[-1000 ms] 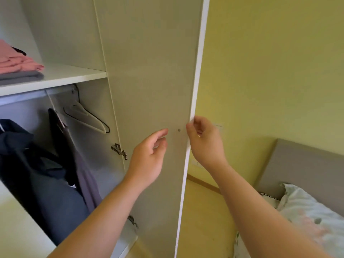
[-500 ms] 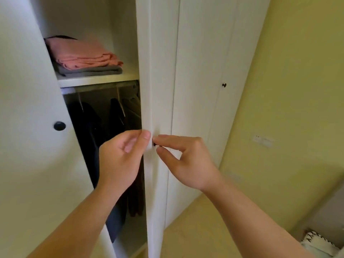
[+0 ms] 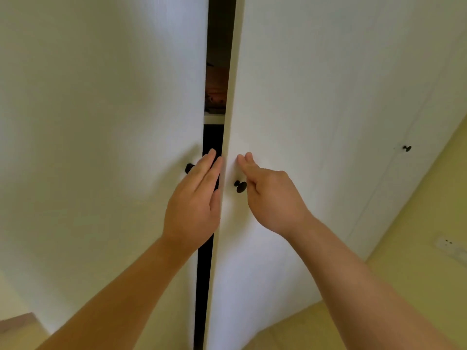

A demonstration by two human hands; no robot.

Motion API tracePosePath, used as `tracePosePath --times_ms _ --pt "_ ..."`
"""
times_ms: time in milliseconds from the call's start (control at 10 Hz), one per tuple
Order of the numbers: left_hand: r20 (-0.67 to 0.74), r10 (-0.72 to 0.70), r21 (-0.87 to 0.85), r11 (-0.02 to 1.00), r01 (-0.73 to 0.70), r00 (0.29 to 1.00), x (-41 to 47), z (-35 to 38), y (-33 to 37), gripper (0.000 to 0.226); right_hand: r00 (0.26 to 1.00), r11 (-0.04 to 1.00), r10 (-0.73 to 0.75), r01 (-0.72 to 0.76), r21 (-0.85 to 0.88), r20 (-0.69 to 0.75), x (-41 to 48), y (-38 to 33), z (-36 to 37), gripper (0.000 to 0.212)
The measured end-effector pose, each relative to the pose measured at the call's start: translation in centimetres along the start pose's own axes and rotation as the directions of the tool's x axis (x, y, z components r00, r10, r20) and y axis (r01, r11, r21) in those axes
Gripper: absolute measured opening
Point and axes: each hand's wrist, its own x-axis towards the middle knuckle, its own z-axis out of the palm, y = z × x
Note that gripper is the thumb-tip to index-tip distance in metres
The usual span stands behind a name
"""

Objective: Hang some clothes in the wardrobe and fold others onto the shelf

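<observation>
In the head view, the white left door [image 3: 101, 122] and right door [image 3: 316, 97] of the wardrobe are seen almost shut, with a narrow dark gap [image 3: 202, 286] between them. The left hand [image 3: 194, 205] is laid flat, fingers straight, at the gap's left edge beside the left knob [image 3: 189, 168]. The right hand [image 3: 270, 198] is pressed, fingers extended, just right of the gap above the right knob [image 3: 240, 186]. Nothing is gripped. Within the gap, reddish folded cloth [image 3: 216, 89] is glimpsed on a white shelf [image 3: 214, 119].

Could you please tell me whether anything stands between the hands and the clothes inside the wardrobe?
Yes: the left door and right door are nearly shut, leaving a narrow gap. The left hand lies across it; the right hand rests on the right door.
</observation>
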Motion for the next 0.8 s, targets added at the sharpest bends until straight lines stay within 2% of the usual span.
tracePosePath --times_ms 100,300,600,700,800 --pt "0.008 0.061 0.058 0.996 -0.062 0.998 -0.2 0.0 -2.2 0.046 0.997 0.997 0.022 -0.016 -0.077 0.069 2.0 -0.6 0.4 0.06" --pt "0.072 -0.046 0.155 0.987 0.034 0.996 -0.2 -0.4 -4.6 0.046 0.987 0.991 0.041 -0.02 -0.133 0.154 5.7 -1.1 1.8 0.064" --pt "0.133 -0.08 0.225 0.973 0.048 0.988 -0.1 -0.7 -6.2 0.054 0.983 0.977 0.097 -0.065 -0.203 0.153 8.5 -1.4 4.4 0.073" --pt "0.143 -0.064 0.235 0.971 0.028 0.988 0.0 -0.9 -6.5 0.055 0.99 0.983 0.082 -0.062 -0.173 0.111 9.2 -1.8 4.7 0.072" --pt "0.146 -0.076 0.202 0.978 0.046 0.986 -1.2 -1.5 -5.9 0.053 0.997 0.999 0.013 -0.017 0.048 0.071 7.6 0.0 4.1 0.07"
